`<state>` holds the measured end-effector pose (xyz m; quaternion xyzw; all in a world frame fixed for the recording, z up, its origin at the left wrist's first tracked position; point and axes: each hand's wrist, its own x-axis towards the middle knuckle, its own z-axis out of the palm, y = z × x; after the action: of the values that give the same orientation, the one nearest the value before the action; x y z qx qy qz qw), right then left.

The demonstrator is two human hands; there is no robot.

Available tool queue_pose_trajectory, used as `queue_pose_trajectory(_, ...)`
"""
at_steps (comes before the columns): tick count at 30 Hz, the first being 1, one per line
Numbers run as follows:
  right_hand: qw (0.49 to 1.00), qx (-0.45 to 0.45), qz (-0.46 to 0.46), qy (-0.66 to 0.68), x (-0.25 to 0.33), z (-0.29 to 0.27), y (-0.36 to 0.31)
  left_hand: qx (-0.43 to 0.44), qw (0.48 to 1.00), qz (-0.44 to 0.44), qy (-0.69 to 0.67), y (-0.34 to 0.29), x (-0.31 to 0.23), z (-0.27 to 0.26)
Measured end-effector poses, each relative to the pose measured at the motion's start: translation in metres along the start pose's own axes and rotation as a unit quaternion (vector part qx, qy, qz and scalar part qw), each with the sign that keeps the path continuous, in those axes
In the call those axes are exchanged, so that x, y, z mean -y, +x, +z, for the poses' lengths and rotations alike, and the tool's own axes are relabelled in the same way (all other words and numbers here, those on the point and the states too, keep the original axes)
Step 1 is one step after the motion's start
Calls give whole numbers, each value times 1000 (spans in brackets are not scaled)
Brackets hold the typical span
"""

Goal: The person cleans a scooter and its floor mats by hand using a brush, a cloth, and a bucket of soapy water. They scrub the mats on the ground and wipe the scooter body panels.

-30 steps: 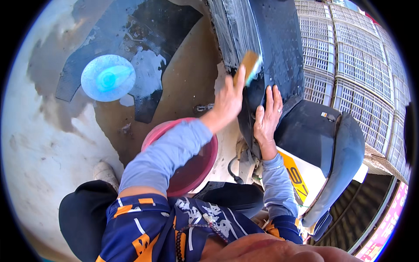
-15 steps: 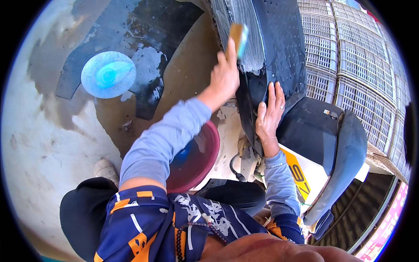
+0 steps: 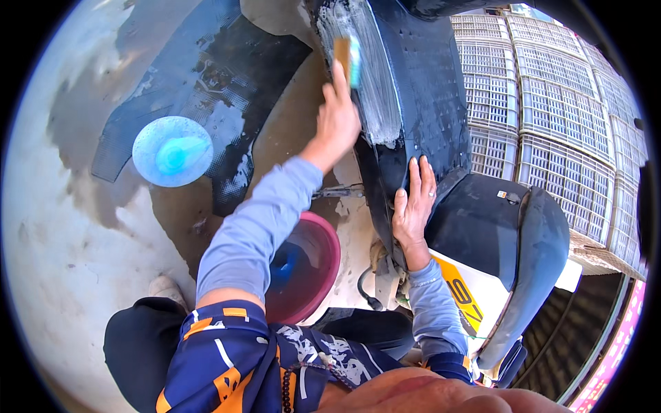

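My left hand (image 3: 335, 124) grips a scrubbing brush (image 3: 342, 54) with a wooden back and teal bristles, a little blurred. The brush rests on the side of a long black panel (image 3: 434, 89), which looks like a motor scooter's footboard. White suds (image 3: 375, 103) streak the strip under and around the bristles. Nearer to me, my right hand (image 3: 413, 210) lies with fingers outstretched on the panel's near end, a ring on one finger. Beside it is the scooter's black seat section (image 3: 475, 220), with a white and yellow panel (image 3: 458, 289) below. The brush's far end is partly hidden.
Left of my knees stands a maroon basin (image 3: 330, 275) with water and something blue inside. A pale blue round dish (image 3: 148, 158) sits on a wet black rubber mat (image 3: 255, 62). Slatted plastic crates (image 3: 561, 103) are stacked at the right. The concrete floor (image 3: 76, 255) is partly wet.
The brush and my left hand have shifted left across the sudsy strip. My right hand stays on the panel. The whole view has shifted slightly.
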<state>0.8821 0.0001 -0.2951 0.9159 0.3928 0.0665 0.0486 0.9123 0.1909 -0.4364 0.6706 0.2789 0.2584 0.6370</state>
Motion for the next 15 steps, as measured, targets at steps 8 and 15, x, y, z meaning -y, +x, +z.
queue_pose_trajectory(8, 1000, 3, 5, -18, 4, -2, 1, 59, 991, -65, -97, -63, 46, 44)
queue_pose_trajectory(15, 1000, 3, -9, -5, 9, -4, 8, 59, 957, -210, -193, 57, 42, 9)
